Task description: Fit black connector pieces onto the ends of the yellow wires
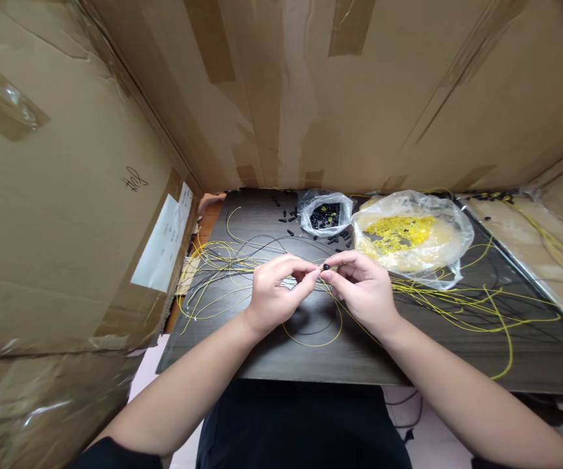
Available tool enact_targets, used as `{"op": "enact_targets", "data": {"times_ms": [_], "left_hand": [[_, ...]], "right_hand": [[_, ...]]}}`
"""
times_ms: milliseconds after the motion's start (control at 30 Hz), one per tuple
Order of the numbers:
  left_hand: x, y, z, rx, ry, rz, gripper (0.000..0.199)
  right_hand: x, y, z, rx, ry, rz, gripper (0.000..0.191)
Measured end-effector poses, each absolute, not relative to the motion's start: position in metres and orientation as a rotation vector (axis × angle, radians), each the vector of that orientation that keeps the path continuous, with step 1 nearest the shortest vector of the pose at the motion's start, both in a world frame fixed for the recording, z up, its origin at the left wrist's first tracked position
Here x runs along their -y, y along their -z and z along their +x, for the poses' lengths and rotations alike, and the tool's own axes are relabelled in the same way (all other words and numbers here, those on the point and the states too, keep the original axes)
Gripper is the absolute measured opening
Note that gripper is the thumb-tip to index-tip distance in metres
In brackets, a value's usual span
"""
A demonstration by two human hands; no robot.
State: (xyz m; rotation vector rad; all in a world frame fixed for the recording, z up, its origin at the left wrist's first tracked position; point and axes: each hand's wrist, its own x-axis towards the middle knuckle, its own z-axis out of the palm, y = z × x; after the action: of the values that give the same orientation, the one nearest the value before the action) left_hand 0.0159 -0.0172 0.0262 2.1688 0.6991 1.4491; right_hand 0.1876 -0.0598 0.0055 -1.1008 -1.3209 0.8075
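Observation:
Both hands meet over the middle of the dark table [272, 361]. Between thumb and fingers, my right hand [362, 290] pinches a small black connector piece [325, 267]. My left hand [279, 290] is closed in a pinch right against it; what lies between its fingertips is too small to make out. Under and beside the hands run long thin yellow wires [438, 299] and black ones, spread to both sides. One yellow wire loops on the table just below my fingers.
Behind the hands stand a clear bag of black pieces [325, 218] and a larger bag of small yellow parts [401, 233]. Loose black pieces [290, 232] lie around the smaller bag. Tall cardboard walls [281, 98] enclose the table at the back and sides.

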Motion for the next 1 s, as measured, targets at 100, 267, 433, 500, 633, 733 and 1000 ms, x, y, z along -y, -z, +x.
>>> {"op": "enact_targets", "data": {"times_ms": [100,267,433,500,633,733,1000], "left_hand": [[0.017,-0.0262,0.0158,-0.687,-1.436,2.164,0.002],[0.0166,-0.026,0.0153,-0.699,-1.429,2.151,0.002],[0.0162,-0.0248,0.0154,-0.722,-1.449,2.125,0.003],[0.0162,-0.0247,0.0156,-0.73,-1.451,2.118,0.003],[0.0164,-0.0242,0.0158,-0.744,-1.438,2.112,0.003],[0.0164,-0.0236,0.0157,-0.744,-1.423,2.121,0.004],[0.0163,-0.0249,0.0159,-0.736,-1.382,2.118,0.005]], "right_hand": [[0.0596,-0.0049,0.1886,1.332,-0.808,-1.08,0.02],[0.0596,-0.0055,0.1887,1.369,-0.806,-1.06,0.017],[0.0595,-0.0063,0.1888,1.373,-0.824,-1.061,0.017],[0.0596,-0.0066,0.189,1.375,-0.829,-1.067,0.018],[0.0595,-0.0062,0.1892,1.372,-0.839,-1.076,0.018],[0.0592,-0.0052,0.1889,1.355,-0.859,-1.067,0.018],[0.0582,-0.0046,0.1883,1.326,-0.95,-1.064,0.021]]}}
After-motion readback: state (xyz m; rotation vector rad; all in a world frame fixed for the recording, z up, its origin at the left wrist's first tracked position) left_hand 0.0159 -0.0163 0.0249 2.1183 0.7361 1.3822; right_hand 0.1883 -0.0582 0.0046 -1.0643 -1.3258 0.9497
